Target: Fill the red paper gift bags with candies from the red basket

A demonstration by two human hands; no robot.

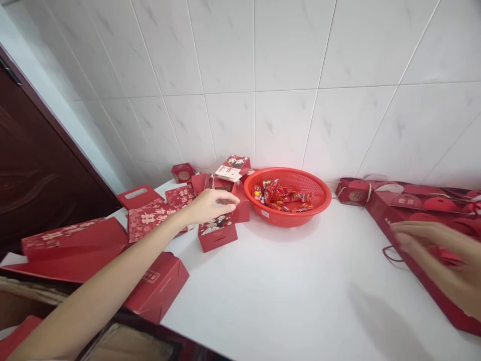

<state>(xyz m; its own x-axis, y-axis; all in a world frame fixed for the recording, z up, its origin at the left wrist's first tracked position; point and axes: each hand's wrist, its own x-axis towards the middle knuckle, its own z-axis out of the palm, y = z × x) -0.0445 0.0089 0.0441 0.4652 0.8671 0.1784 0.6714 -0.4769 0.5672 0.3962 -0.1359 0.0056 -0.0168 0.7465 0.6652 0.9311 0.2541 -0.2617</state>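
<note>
My left hand (210, 204) reaches far out over a cluster of small red gift boxes (218, 233), fingers loosely curled just above one with a cartoon couple printed on it; nothing shows in its grip. My right hand (443, 260) is blurred at the right edge, fingers spread over a long red tray of round red boxes (424, 205), touching a small red piece. A red plastic basket (287, 196) with wrapped candies stands between the two hands.
Flat and folded red paper bags (75, 245) lie piled at the left on the white table (300, 301). A dark wooden door (33, 165) stands at the far left. White tiled wall behind. A cardboard box edge shows at the bottom left.
</note>
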